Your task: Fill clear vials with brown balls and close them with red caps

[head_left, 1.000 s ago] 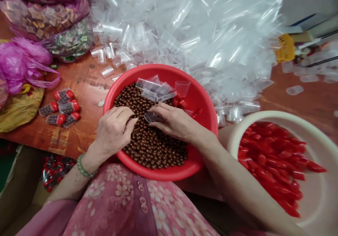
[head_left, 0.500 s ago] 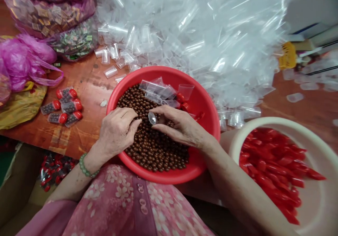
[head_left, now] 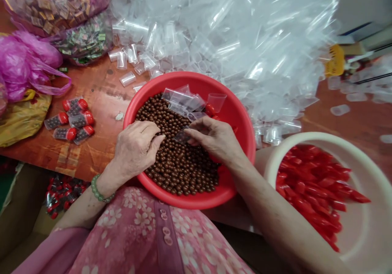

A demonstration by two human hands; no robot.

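Note:
A red basin holds many small brown balls, which look like chocolate balls. My right hand grips a small clear plastic cup between thumb and fingers, tilted low over the balls. Opposite it, my left hand rests at the basin's left side, thumb and fingertips curled together; whatever they may hold is hidden. Several loose clear cups lie on the balls at the back of the basin, beside small red caps.
Clear cups heap up behind the basin. On the right stands a cream bucket of red pieces. Filled red-capped containers lie on the table at left; more sit in a box below. Plastic bags crowd the far left.
My right hand has tipped the clear cup, whose round end faced me before, down towards the balls. The left hand stays nearly where it was. The view has shifted slightly.

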